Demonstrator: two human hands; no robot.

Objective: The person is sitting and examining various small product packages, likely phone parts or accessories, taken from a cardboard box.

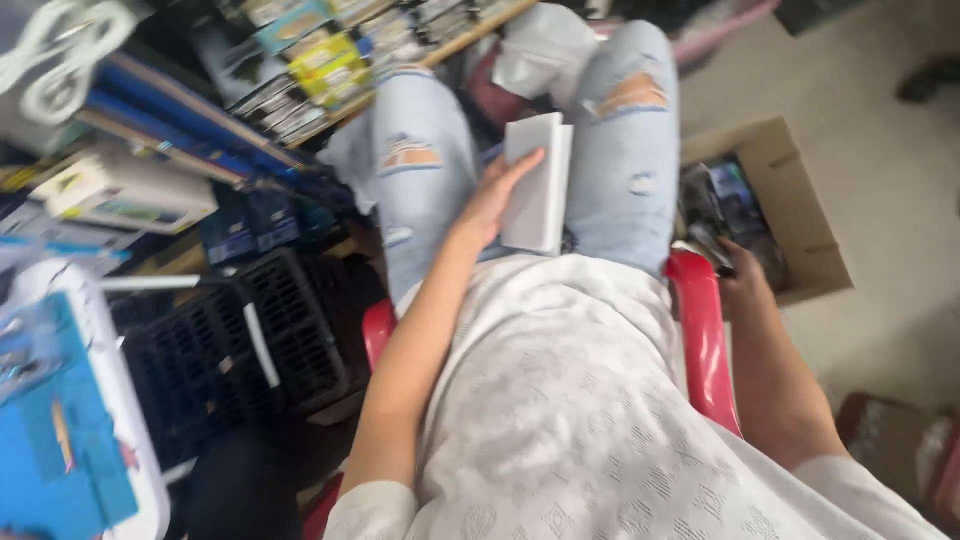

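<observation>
Reaching into a cardboard box [800,215] of packets, right hand [742,272] grip unclear; left hand [492,195] clasps white box [538,180].

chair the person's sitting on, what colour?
Red: the chair rim shows on both sides of the lap, clearest in the head view.

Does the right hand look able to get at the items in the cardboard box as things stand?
Probably yes: the right hand is already at the open top of the cardboard box beside the red chair, with nothing covering the items.
</observation>
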